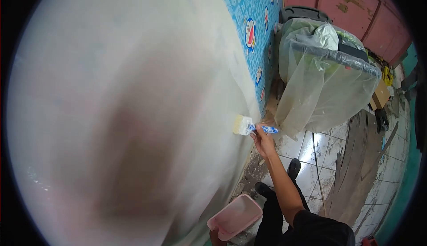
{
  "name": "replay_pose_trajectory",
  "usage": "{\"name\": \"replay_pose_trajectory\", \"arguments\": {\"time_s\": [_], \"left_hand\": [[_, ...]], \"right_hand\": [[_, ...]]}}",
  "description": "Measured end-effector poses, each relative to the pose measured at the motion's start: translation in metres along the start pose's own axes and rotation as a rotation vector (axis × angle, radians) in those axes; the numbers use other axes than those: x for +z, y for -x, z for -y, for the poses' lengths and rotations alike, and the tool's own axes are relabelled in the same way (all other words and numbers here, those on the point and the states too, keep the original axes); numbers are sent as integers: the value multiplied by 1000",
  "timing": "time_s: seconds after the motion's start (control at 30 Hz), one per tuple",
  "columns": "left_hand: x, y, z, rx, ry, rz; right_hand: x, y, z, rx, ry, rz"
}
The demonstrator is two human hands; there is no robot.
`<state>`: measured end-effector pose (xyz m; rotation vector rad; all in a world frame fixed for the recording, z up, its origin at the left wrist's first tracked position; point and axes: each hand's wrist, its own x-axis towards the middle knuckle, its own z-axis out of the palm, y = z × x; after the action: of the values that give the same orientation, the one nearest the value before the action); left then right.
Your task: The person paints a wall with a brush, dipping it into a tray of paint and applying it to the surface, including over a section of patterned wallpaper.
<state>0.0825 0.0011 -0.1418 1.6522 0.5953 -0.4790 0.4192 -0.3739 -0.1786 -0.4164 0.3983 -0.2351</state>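
Observation:
My right hand (264, 142) is closed around the blue-and-white handle of a wide paintbrush (243, 125). The brush's pale bristles lie against the white wall (191, 90), low down near the edge of the blue patterned wall covering (249, 28). At the bottom, my left hand (216, 238) grips the near edge of a pink plastic basin (235, 217), holding it beside the wall. Its fingers are partly hidden by the basin and cut off by the frame. The basin's inside looks whitish; how much it contains cannot be made out.
A large bin wrapped in clear plastic sheeting (327, 85) stands to the right of the blue wall. Behind it is a pink metal door (347, 5). Dirty white tiles (291, 144), a worn brown board (356, 157) and a cardboard box (380, 95) are at the right.

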Motion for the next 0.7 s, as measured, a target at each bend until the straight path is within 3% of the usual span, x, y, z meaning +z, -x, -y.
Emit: {"name": "replay_pose_trajectory", "arguments": {"time_s": [0.07, 0.2, 0.4, 0.53, 0.7], "left_hand": [[-7, -5, 10, 38, -307, 23], [28, 3, -33, -56, -73, 22], [42, 1, -42, -103, -8, 18], [44, 5, -51, -102, 16, 22], [52, 6, -66, -102, 51, 25]], "right_hand": [[-60, -13, -33, 54, -17, -90], [-150, -40, -76, 58, 94, -281], [-192, -73, -97, -50, 398, -542], [-136, -62, -81, -187, 498, -500], [-6, 1, -14, -295, 480, -315]]}}
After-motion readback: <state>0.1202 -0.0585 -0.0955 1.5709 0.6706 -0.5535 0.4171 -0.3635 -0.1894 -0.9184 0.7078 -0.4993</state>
